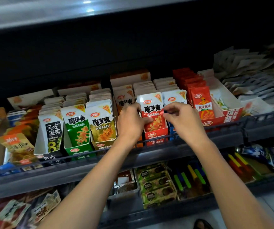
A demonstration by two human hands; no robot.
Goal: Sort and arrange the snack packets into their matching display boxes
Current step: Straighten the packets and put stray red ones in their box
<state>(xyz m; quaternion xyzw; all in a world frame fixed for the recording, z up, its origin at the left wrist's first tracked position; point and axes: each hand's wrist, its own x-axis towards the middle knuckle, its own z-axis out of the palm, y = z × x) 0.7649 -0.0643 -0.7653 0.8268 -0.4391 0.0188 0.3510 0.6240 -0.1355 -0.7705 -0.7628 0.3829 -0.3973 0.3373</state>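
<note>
Head view: gripping red packet (151, 113) with left hand (129, 123), thumb pressed on its front, fingers (133, 107) curled over its left edge. Pinching its right edge with right hand (182, 119). Standing upright at front of red display box (156, 136) on shelf (229, 138).

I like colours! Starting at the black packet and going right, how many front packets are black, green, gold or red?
black packet: 1
green packet: 1
gold packet: 1
red packets: 2
Total: 5
Two more hide behind the left hand and right hand, colours unclear.
</note>
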